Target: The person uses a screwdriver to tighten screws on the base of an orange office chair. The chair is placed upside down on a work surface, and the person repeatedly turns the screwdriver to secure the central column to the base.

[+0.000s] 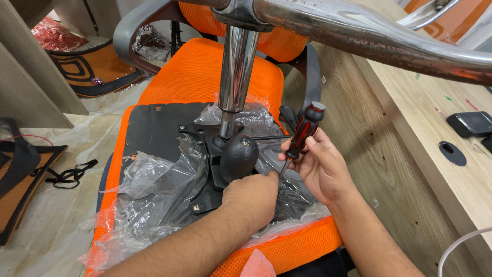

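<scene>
My right hand [320, 166] gripped a red-black screwdriver [302, 134], tip down; my left hand [251, 197] was curled closed against the black knob [239, 156] on the upturned orange chair seat [200, 72]

Probably an office being fitted out: an upturned orange mesh chair [205, 77] in plastic wrap lies on the marble floor [46, 231] beside a pale wooden counter [425, 128] with a cable hole [452, 153], spare chair parts [92, 69] scattered nearby.

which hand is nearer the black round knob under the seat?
Left. The left hand sits right below the black knob, touching or nearly touching it. The right hand holds a screwdriver off to the knob's right.
</scene>
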